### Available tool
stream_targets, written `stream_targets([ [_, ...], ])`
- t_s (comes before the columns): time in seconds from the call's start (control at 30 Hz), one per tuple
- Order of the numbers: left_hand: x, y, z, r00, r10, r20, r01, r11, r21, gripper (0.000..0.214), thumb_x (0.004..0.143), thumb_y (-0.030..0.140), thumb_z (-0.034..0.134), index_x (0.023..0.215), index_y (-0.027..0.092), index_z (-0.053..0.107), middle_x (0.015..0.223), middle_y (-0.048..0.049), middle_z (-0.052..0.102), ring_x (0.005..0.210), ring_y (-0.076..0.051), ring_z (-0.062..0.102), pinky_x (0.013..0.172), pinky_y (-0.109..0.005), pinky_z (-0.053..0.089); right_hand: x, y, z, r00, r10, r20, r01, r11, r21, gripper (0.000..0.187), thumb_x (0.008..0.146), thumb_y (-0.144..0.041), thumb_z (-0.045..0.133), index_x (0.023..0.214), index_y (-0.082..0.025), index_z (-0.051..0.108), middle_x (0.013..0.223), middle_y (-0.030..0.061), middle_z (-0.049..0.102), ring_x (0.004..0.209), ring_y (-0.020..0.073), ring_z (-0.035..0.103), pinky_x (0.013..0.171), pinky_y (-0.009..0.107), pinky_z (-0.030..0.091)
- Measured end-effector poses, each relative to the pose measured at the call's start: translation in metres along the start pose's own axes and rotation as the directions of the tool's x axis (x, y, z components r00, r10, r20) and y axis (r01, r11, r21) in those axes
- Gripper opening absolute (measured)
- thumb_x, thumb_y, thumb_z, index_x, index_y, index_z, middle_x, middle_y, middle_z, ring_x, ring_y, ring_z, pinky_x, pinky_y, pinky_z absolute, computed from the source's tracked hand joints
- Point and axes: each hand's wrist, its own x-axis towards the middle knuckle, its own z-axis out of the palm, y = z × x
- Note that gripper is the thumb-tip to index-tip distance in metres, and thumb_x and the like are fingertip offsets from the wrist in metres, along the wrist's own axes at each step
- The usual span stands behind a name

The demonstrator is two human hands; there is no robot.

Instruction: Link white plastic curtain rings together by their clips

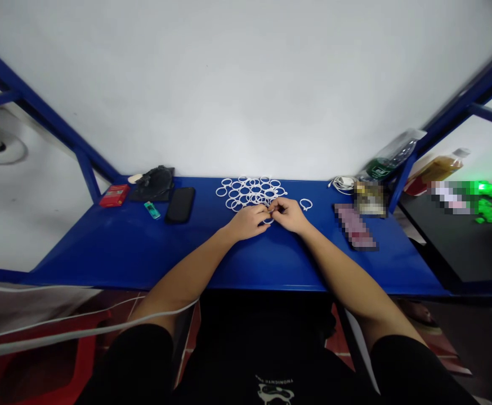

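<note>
We hold the left forearm (197,261) and right forearm (345,261) forward, angled inward so that they converge. Our left hand (248,223) lies back uppermost, fingers bent towards the right hand (290,215). Our right fingers curl, the index arched. Both sets of fingertips meet in front of us, closely bunched.

This looks like living quarters, a dormitory or a room at home; which, I cannot tell. A glossy blue desk (144,253) within blue metal posts (52,115) stands against a plain white wall (246,84). A clear green-labelled plastic bottle (392,154) and coiled white cable (341,184) lie far right; red floor tiles (340,340) show below.
</note>
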Motion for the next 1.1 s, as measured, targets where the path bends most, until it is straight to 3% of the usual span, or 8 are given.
stream_targets([
  [0.23,0.001,0.002,0.001,1.000,0.002,-0.007,-0.002,1.000,-0.017,0.021,0.102,0.026,0.057,0.099,0.020,0.076,0.100,-0.0073,0.070,0.093,-0.020,0.067,0.088,-0.035,0.056,0.002,0.003,0.003,0.998,-0.067,0.002,0.067,0.998,-0.018,0.018,0.074,-0.013,0.054,0.081,-0.021,0.069,0.078,0.0008,0.070,0.070,0.0162,0.061,0.070,0.028,0.048],
  [0.4,-0.002,-0.005,0.003,0.994,-0.070,-0.081,0.060,0.991,-0.119,0.020,0.101,0.027,0.062,0.114,0.021,0.076,0.111,-0.0073,0.072,0.099,-0.019,0.070,0.091,-0.035,0.058,0.001,0.008,0.001,0.995,-0.094,0.030,0.094,0.995,-0.018,0.029,0.083,-0.017,0.054,0.103,-0.019,0.075,0.090,0.0044,0.077,0.075,0.0180,0.067,0.073,0.030,0.051],
  [0.53,-0.003,-0.004,0.001,0.988,-0.114,-0.105,0.094,0.979,-0.178,0.026,0.099,0.027,0.066,0.123,0.022,0.073,0.126,-0.0080,0.070,0.100,-0.018,0.071,0.092,-0.035,0.060,0.002,0.011,-0.013,0.996,-0.090,-0.026,0.085,0.984,-0.158,0.035,0.090,-0.021,0.051,0.116,-0.018,0.074,0.102,0.0076,0.079,0.085,0.0214,0.071,0.082,0.034,0.054],
  [0.67,-0.004,-0.003,-0.002,0.979,-0.190,-0.077,0.168,0.958,-0.234,0.036,0.098,0.028,0.067,0.133,0.023,0.068,0.137,-0.0085,0.066,0.085,-0.013,0.071,0.084,-0.032,0.062,0.005,0.028,-0.041,0.984,-0.035,-0.174,-0.026,0.941,-0.337,0.037,0.091,-0.020,0.045,0.109,-0.018,0.077,0.110,0.0096,0.079,0.100,0.0257,0.071,0.093,0.037,0.053],
  [0.83,-0.005,-0.011,0.003,0.979,-0.204,-0.010,0.198,0.961,-0.194,0.024,0.098,0.029,0.068,0.120,0.022,0.074,0.116,-0.0055,0.073,0.085,-0.015,0.071,0.086,-0.034,0.059,0.008,0.058,-0.069,0.974,0.150,-0.168,-0.216,0.841,-0.496,0.037,0.090,-0.019,0.044,0.096,-0.018,0.080,0.106,0.0106,0.079,0.103,0.0273,0.070,0.097,0.038,0.051],
  [0.93,-0.005,-0.014,0.005,0.975,-0.223,-0.013,0.217,0.958,-0.185,0.025,0.097,0.028,0.069,0.120,0.022,0.074,0.107,-0.0045,0.075,0.089,-0.016,0.071,0.088,-0.035,0.059,0.008,0.066,-0.072,0.951,0.249,-0.182,-0.309,0.776,-0.550,0.034,0.089,-0.019,0.047,0.093,-0.019,0.081,0.108,0.0110,0.079,0.106,0.0278,0.069,0.101,0.040,0.048],
  [1.1,-0.003,-0.012,0.004,0.977,-0.215,-0.002,0.210,0.957,-0.200,0.023,0.097,0.028,0.069,0.118,0.022,0.075,0.104,-0.0044,0.076,0.093,-0.017,0.072,0.090,-0.035,0.058,0.008,0.065,-0.059,0.947,0.237,-0.217,-0.320,0.744,-0.587,0.031,0.091,-0.027,0.055,0.108,-0.022,0.081,0.131,0.0101,0.072,0.121,0.0319,0.060,0.107,0.047,0.044],
])
